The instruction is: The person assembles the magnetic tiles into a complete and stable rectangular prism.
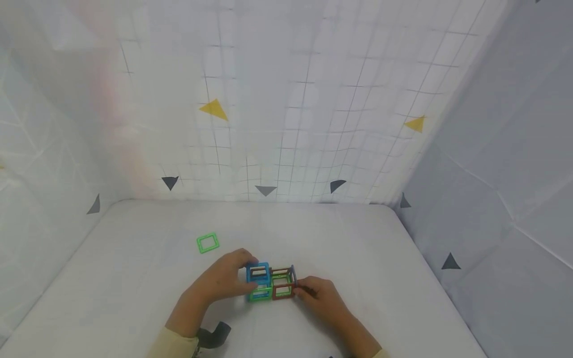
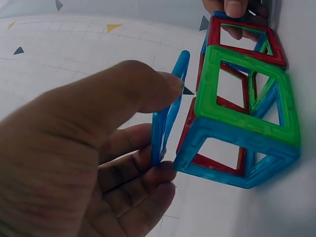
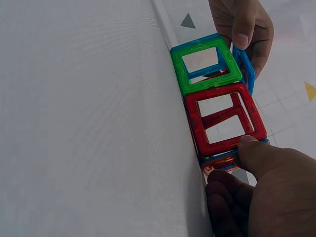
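A structure of square-framed magnetic tiles stands on the table as two joined open boxes. Its left box has a green tile on the near side and a blue tile at the end; the right box has a red tile in front. My left hand pinches a loose blue tile between thumb and fingers, held tilted just above the left box, apart from it in the left wrist view. My right hand grips the structure's right end, thumb on the red tile's corner. An orange-looking piece shows beside those fingers.
A single green tile lies flat on the white table, behind and left of the hands. A black strap-like piece sits at the left wrist. White sheets with dark and yellow triangles enclose the table.
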The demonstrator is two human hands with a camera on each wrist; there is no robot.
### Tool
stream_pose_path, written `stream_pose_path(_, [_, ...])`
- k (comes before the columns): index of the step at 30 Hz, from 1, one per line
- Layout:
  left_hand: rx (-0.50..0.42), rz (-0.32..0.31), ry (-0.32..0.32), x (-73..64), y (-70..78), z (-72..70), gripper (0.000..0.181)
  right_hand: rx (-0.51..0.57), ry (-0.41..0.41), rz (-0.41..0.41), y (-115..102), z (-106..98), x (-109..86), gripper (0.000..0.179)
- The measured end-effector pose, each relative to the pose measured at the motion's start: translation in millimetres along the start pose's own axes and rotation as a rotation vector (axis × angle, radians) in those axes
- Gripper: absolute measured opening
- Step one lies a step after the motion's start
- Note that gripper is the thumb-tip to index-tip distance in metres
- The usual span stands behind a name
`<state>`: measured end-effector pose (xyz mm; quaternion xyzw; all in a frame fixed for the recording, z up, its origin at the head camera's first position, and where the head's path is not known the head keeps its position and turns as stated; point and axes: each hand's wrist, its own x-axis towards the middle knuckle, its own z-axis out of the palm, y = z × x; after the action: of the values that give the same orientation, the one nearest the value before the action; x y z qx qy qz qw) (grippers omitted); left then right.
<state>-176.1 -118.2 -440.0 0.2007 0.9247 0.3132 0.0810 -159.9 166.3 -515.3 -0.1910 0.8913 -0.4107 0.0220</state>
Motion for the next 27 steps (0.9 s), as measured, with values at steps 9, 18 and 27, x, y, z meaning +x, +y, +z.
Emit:
stream_pose_path(9, [0.049,0.034,-0.031,-1.4,4.3,1.3,0.053,-0.040,0.023,-0.022,2.4,1.8,1.7,0.019])
stream_pose_path(18, [0.065,0.026,-0.038,-0.7,3.8,4.0,0.054,-0.014,0.009,-0.005,1.3,0.9,1.4,0.020])
stream_pose_path(27, [0.084,0.012,-0.054,-1.3,4.1,5.0,0.059,-0.044,0.004,-0.014,-0.9,-0.5,1.3,0.018])
